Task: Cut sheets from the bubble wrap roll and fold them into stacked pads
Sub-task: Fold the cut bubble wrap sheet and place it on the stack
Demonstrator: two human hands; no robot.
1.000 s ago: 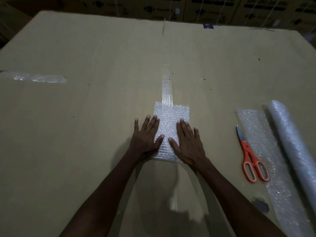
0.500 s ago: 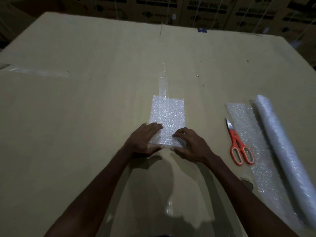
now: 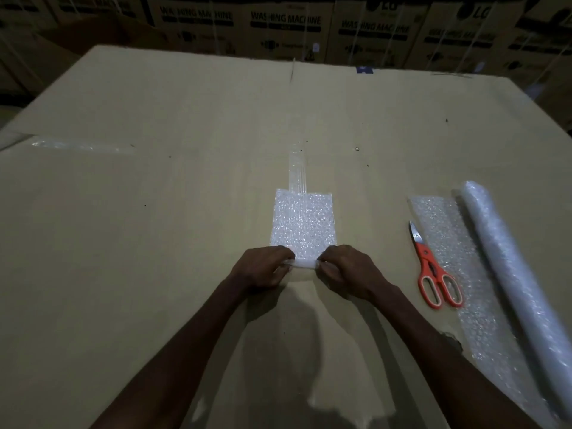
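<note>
A narrow folded piece of bubble wrap [image 3: 303, 221] lies in the middle of the cardboard surface [image 3: 154, 243]. My left hand [image 3: 263, 267] pinches its near left corner and my right hand [image 3: 343, 267] pinches its near right corner. The near edge is lifted and rolled a little between my fingers. At the right, the bubble wrap roll [image 3: 513, 274] lies with a flat sheet [image 3: 448, 243] unrolled beside it. Orange-handled scissors [image 3: 433, 270] rest shut on that sheet's left edge.
A strip of clear tape [image 3: 297, 168] runs away from the pad's far edge. Another tape strip [image 3: 80, 146] shows at the far left. Printed cardboard boxes [image 3: 284, 26] stand behind the surface. A small dark scrap [image 3: 453, 342] lies by my right forearm.
Both hands went from pressing flat on the pad to sliding back and gripping its near edge, which now lifts off the cardboard.
</note>
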